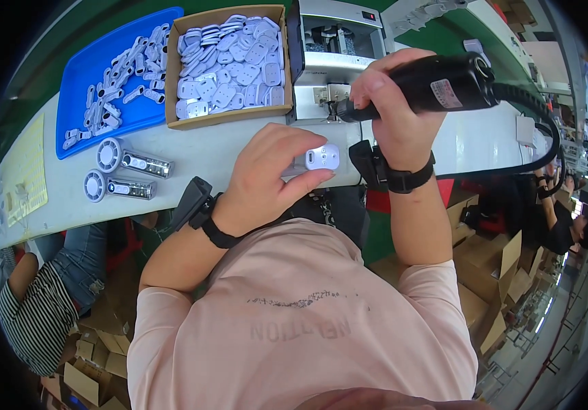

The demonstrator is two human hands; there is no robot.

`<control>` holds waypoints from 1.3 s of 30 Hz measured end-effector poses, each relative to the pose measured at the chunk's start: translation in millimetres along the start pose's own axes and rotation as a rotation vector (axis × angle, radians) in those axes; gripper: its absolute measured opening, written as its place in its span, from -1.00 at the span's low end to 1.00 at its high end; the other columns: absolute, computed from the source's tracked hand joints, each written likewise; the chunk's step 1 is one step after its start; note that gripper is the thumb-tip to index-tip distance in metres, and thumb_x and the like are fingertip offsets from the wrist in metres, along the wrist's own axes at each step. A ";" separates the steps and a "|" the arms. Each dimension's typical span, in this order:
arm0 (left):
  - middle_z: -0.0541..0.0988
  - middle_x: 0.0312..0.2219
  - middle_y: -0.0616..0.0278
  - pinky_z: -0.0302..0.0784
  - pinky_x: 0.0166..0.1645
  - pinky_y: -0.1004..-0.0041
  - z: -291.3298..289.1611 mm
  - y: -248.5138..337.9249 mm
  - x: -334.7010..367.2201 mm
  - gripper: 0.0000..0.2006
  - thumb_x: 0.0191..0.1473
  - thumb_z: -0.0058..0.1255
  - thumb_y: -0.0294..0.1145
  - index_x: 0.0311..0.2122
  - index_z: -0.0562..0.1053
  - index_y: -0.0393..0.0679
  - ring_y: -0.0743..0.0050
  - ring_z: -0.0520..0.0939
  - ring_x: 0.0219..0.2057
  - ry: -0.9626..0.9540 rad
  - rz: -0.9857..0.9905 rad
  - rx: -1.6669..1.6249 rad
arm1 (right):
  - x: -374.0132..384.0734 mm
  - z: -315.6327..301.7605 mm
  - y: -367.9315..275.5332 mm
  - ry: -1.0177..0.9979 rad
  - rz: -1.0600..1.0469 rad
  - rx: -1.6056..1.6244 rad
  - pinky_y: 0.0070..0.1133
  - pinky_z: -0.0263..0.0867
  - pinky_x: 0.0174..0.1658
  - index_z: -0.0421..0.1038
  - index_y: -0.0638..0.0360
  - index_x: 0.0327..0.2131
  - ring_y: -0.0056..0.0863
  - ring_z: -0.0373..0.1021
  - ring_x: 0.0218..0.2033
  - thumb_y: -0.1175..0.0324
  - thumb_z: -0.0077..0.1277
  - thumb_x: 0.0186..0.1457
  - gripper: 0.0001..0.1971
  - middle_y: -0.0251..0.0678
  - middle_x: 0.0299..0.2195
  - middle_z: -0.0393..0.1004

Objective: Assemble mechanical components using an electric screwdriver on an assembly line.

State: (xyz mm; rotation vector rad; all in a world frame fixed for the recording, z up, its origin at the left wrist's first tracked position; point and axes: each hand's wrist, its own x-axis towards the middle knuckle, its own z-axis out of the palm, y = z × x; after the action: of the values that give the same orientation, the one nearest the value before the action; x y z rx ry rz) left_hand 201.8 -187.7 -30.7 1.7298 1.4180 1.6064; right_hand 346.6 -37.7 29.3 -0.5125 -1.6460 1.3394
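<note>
My left hand (273, 164) pinches a small white plastic cover (323, 157) between thumb and fingers, above the table's near edge. The cover is rounded, with a slot and several small holes. My right hand (400, 96) is wrapped round a black electric screwdriver (437, 85), held nearly level, its nose pointing left. That nose is over the front of a silver and black screw feeder (338, 61); whether the bit touches a screw I cannot tell. A thick black cable runs from the screwdriver's right end.
A cardboard box (229, 121) of white plastic covers stands left of the feeder. Beyond it lies a blue tray (78, 82) with small white parts. Two round-headed devices with see-through handles (146, 162) lie at the left. Co-workers (37, 311) sit at both sides.
</note>
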 end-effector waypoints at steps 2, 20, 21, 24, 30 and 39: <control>0.66 -0.23 0.12 0.54 -0.12 0.23 -0.3 -0.8 0.8 -0.61 -0.07 0.43 -0.42 -0.11 0.56 -0.19 0.03 0.62 -0.22 -0.002 0.015 -0.003 | -1.1 0.7 -1.7 -0.024 0.045 -0.031 -0.39 0.45 -0.35 0.34 0.26 -0.17 -0.41 0.41 -0.55 0.61 0.11 0.13 -0.78 -0.18 -0.49 0.47; 0.64 -0.22 0.10 0.53 -0.11 0.22 5.7 -0.4 4.3 -0.60 -0.06 0.42 -0.43 -0.08 0.56 -0.17 0.00 0.61 -0.20 -0.019 0.024 0.004 | -15.6 -3.7 -77.1 -0.222 -0.146 0.319 -0.46 0.28 -0.37 0.29 0.12 0.01 -0.50 0.29 -0.53 0.24 0.05 0.29 -0.69 -0.35 -0.43 0.35; 0.64 -0.22 0.10 0.53 -0.11 0.22 5.3 -0.9 5.3 -0.60 -0.06 0.42 -0.43 -0.08 0.56 -0.17 0.00 0.61 -0.20 -0.027 0.026 0.002 | -14.0 -1.9 -79.3 -0.241 -0.140 0.272 -0.46 0.28 -0.38 0.29 0.12 0.00 -0.50 0.29 -0.53 0.26 0.06 0.28 -0.70 -0.35 -0.43 0.35; 0.64 -0.22 0.10 0.53 -0.12 0.22 4.9 -2.8 7.1 -0.60 -0.06 0.42 -0.43 -0.08 0.56 -0.17 0.00 0.61 -0.20 -0.034 0.033 0.004 | -11.0 1.5 -82.1 -0.274 -0.129 0.177 -0.46 0.28 -0.38 0.28 0.11 -0.01 -0.49 0.29 -0.53 0.29 0.08 0.27 -0.70 -0.34 -0.43 0.35; 0.63 -0.21 0.09 0.54 -0.10 0.21 1.6 2.1 4.1 -0.58 -0.06 0.42 -0.38 -0.06 0.56 -0.18 -0.01 0.61 -0.19 -0.075 0.031 0.030 | -15.8 3.8 -76.3 -0.225 -0.131 0.203 -0.46 0.26 -0.39 0.28 0.13 -0.03 -0.51 0.27 -0.54 0.34 0.09 0.25 -0.71 -0.35 -0.44 0.34; 0.64 -0.14 0.11 0.54 -0.01 0.15 -12.6 -3.5 -7.4 -0.51 -0.02 0.43 -0.27 0.03 0.54 -0.16 0.00 0.62 -0.10 -0.233 0.016 0.047 | -42.4 -4.1 -86.8 -0.188 -0.134 0.346 -0.49 0.23 -0.38 0.35 0.08 -0.03 -0.50 0.26 -0.52 0.25 0.21 0.18 -0.64 -0.40 -0.44 0.30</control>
State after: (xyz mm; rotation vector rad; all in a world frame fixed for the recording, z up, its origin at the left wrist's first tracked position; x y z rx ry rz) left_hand 190.3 -196.8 -33.9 1.8888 1.3413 1.3381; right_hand 390.2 -96.4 92.6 -0.0717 -1.5207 1.5660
